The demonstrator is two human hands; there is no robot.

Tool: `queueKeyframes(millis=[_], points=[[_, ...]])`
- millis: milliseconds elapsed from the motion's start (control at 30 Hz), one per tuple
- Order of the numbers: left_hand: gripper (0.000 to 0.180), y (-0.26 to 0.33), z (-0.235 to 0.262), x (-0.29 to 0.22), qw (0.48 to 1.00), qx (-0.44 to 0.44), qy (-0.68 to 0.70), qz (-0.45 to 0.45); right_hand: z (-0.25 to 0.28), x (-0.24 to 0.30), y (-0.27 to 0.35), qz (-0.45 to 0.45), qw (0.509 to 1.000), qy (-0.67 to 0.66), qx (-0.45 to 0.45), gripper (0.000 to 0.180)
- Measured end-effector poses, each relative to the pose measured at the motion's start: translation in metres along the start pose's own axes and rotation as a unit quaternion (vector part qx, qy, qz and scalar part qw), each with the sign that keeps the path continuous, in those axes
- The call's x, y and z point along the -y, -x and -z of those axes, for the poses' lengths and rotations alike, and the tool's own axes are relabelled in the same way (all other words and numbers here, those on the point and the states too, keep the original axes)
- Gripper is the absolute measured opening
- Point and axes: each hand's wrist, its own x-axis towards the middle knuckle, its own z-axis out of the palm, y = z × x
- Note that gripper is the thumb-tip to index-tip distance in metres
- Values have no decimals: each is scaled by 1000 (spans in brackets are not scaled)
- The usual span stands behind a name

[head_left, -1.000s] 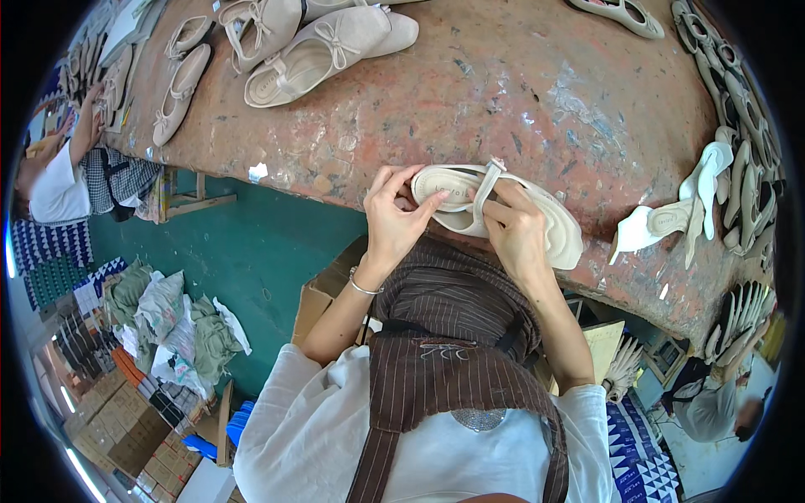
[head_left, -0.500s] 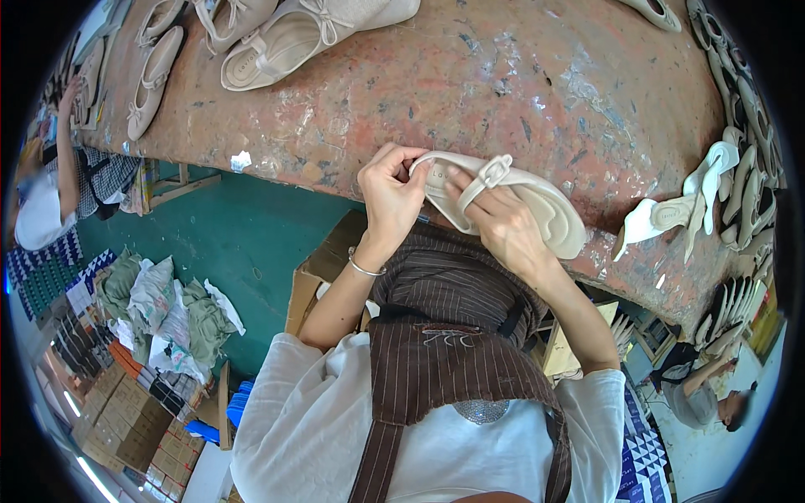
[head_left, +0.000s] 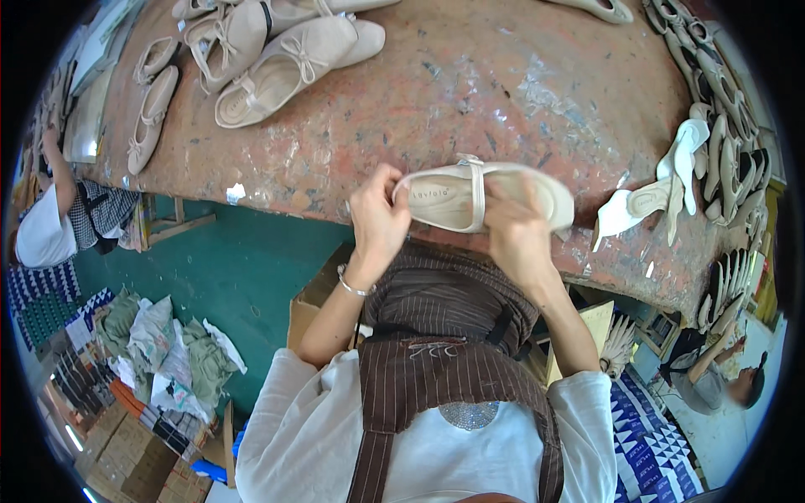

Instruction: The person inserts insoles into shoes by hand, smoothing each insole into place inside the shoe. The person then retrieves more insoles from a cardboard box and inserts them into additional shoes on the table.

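Observation:
A beige strapped flat shoe point(head_left: 438, 201) lies sideways in front of me at the table's near edge, its heel to the left and its toe to the right. The pale insole shows, and a strap crosses the middle with a buckle at the far side. My left hand point(head_left: 379, 218) pinches the heel rim between thumb and fingers. Over the front part of the shoe, past the strap, is my right hand point(head_left: 518, 228). Its fingers are smeared by motion, so their grip is unclear.
Several beige bow flats point(head_left: 289, 71) sit at the far left of the worn table point(head_left: 470, 92). White insole pieces point(head_left: 641, 205) lie at right, beside rows of shoes point(head_left: 728, 168). Cloth bundles point(head_left: 168, 339) rest on the green floor. One person point(head_left: 46, 222) is at left, another point(head_left: 708, 381) at right.
The shoe has turned flatter and its heel has shifted slightly left. My right hand has moved from under the strap to the front part. The view has shifted, showing more of the far left shoes.

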Motion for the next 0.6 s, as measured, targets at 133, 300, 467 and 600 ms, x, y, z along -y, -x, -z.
queueKeyframes(millis=[133, 300, 467, 600], points=[[10, 36, -12, -15, 995, 56, -74, -48, 24, -25, -18, -208, 929, 149, -269, 50], [27, 79, -32, -46, 959, 89, -175, -203, 63, -35, -35, -277, 901, -287, -173, 47], [64, 89, -54, -45, 893, 240, -225, -307, 15, 18, 27, -112, 986, -87, -91, 37], [63, 87, -74, -26, 866, 235, -320, -303, -29, 12, 12, -129, 979, 16, -157, 54]])
